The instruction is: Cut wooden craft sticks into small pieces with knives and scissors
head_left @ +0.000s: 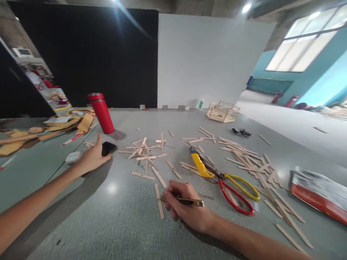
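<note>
My left hand (93, 159) is closed around a black phone (108, 148) at the left of the grey table, its thumb pointing away from me. Beside that hand lies a small white case (73, 157). My right hand (188, 207) is closed in a writing grip on a slim dark pen (189, 202) with a brass-coloured end. The pen's point meets, or hovers just over, a wooden craft stick (160, 211); my fingers partly hide the tip. Close by lie another loose stick (158, 177) and a heap of sticks (143, 150), some crossed over each other.
Red-and-yellow-handled scissors (222, 177) and a yellow utility knife (200, 164) lie right of centre. Many sticks (255, 164) spread beyond them, near a foil bag (320, 191). A red flask (101, 113) stands back left; a hexagonal stick frame (222, 112) sits at the back right.
</note>
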Action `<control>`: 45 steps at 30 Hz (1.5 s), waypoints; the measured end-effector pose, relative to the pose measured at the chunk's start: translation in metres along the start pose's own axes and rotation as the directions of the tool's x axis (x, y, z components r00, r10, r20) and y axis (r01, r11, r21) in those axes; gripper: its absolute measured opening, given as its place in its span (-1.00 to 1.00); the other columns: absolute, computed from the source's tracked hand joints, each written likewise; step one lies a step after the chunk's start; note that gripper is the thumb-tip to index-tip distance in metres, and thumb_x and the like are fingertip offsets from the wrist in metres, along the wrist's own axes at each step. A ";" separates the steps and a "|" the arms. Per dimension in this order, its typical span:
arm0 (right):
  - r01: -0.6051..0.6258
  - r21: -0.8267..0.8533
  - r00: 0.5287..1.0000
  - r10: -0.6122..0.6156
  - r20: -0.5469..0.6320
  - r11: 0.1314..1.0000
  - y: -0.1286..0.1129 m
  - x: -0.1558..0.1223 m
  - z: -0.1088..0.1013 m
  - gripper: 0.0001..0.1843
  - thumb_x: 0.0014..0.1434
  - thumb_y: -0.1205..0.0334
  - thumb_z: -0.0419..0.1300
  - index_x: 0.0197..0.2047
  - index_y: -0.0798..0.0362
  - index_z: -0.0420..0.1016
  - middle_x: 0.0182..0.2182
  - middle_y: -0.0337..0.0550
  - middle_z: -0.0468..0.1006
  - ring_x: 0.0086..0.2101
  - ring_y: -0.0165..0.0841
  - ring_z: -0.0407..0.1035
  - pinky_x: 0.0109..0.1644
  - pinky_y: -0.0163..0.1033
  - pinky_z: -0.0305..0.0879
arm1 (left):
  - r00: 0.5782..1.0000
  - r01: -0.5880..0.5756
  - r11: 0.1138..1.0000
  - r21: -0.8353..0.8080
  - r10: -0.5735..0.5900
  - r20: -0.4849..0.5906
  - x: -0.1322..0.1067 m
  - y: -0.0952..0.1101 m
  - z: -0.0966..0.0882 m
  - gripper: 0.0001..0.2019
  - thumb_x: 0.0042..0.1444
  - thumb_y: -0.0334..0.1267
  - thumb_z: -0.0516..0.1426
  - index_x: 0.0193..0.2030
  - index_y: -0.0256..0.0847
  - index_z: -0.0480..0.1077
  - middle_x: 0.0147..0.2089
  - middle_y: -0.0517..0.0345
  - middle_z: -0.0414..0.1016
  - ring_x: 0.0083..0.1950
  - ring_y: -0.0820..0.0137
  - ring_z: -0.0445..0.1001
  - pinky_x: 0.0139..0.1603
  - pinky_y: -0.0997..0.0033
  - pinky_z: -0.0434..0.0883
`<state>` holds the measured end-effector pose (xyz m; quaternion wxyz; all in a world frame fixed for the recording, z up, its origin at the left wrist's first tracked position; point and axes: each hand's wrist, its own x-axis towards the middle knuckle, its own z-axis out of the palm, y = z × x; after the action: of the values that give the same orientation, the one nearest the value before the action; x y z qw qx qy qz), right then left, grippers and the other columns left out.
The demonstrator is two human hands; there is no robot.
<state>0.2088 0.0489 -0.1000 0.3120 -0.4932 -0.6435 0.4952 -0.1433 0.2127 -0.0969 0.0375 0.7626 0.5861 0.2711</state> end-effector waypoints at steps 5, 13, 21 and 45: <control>-0.016 -0.020 1.000 0.016 0.013 1.000 -0.001 0.001 -0.002 -0.61 0.44 -0.02 0.11 -0.37 0.02 0.32 -0.48 -0.25 0.55 -0.60 -0.52 0.34 -0.56 -0.39 0.18 | 0.980 -0.177 0.984 0.002 0.176 0.090 -0.039 0.074 0.000 -0.43 0.35 -0.18 0.12 0.45 -0.23 0.19 0.40 -0.23 0.36 0.45 -0.03 0.29 0.46 -0.18 0.19; -0.060 -0.025 0.998 0.061 0.017 0.998 -0.003 0.003 -0.003 -0.54 0.45 -0.11 0.06 -0.39 0.02 0.33 -0.66 -0.35 0.43 -0.66 -0.52 0.24 -0.56 -0.40 0.16 | 0.632 -0.579 0.759 -0.296 0.648 0.425 -0.110 0.144 -0.013 -0.50 0.45 -0.05 0.06 0.45 -0.10 0.27 0.53 -0.23 0.16 0.57 -0.07 0.08 0.47 -0.28 0.17; -0.220 0.009 0.973 0.219 0.068 0.975 -0.013 0.021 -0.002 -0.45 0.44 -0.21 0.00 -0.45 0.01 0.31 -0.69 -0.33 0.43 -0.76 -0.54 0.21 -0.71 -0.44 0.14 | 0.512 -0.629 0.686 -0.365 0.720 0.469 -0.110 0.131 0.005 -0.44 0.50 -0.07 -0.03 0.56 -0.14 0.06 0.60 -0.28 -0.14 0.61 -0.09 -0.11 0.55 -0.30 -0.10; -0.303 0.069 0.953 0.304 -0.003 0.951 -0.013 0.024 0.009 -0.49 0.47 -0.08 -0.04 -0.47 -0.02 0.29 -0.76 -0.33 0.39 -0.80 -0.48 0.22 -0.72 -0.38 0.09 | 0.526 -0.715 0.642 -0.275 0.754 0.394 -0.112 0.131 0.011 -0.44 0.44 -0.26 -0.01 0.54 -0.24 0.11 0.57 -0.31 0.01 0.58 -0.02 0.04 0.55 -0.14 0.04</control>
<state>0.1889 0.0687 -0.0927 0.2529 -0.5786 -0.5410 0.5555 -0.0426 0.0726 -0.0982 0.0920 0.9770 0.1705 0.0887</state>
